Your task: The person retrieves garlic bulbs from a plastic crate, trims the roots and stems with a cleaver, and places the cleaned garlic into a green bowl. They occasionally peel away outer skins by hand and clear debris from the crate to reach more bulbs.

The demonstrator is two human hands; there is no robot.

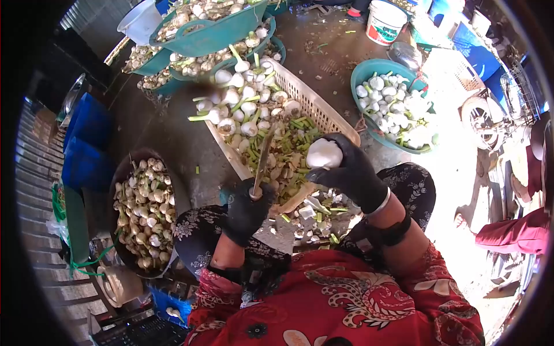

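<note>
My left hand [245,212], in a dark glove, is closed around a knife [264,157] with its blade pointing up and away from me. My right hand [359,177], gloved too, grips a smooth white garlic bulb [324,154] above the near right side of a pale plastic crate [309,99]. The bulb and the knife are apart. Untrimmed garlic bulbs [249,108] with green stems are heaped at the crate's far end. Cut stems and peelings [295,138] fill its nearer part, and more scraps [320,214] lie between my legs.
At the right, a teal basin [357,73] holds white garlic bulbs. A dark tub [180,187] of garlic stands left of my knee. Stacked teal basins [222,33] of garlic rise behind the crate. Beyond are a white bucket [385,27] and, at right, another person's maroon-clothed leg [513,232].
</note>
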